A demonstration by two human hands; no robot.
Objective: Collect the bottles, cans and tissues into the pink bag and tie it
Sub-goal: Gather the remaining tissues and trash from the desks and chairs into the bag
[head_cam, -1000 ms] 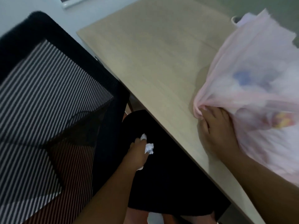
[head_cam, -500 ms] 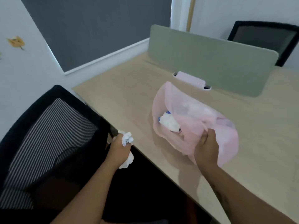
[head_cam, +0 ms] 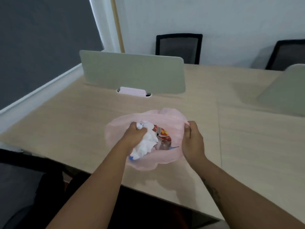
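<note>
A thin pink bag lies open on the wooden desk in front of me. My left hand is inside the bag's mouth and grips a crumpled white tissue. More white tissues and a red and orange can lie inside the bag. A bit of blue shows at the bag's near end. My right hand pinches the bag's right rim and holds it open.
A grey-green divider panel stands across the desk behind the bag, with a pink power strip at its foot. A second panel stands at the right. Black chairs are beyond the desk, another at my lower left.
My left hand rose from beside the chair below the desk edge and moved right into the bag with the tissue. My view lifted towards the desk.
</note>
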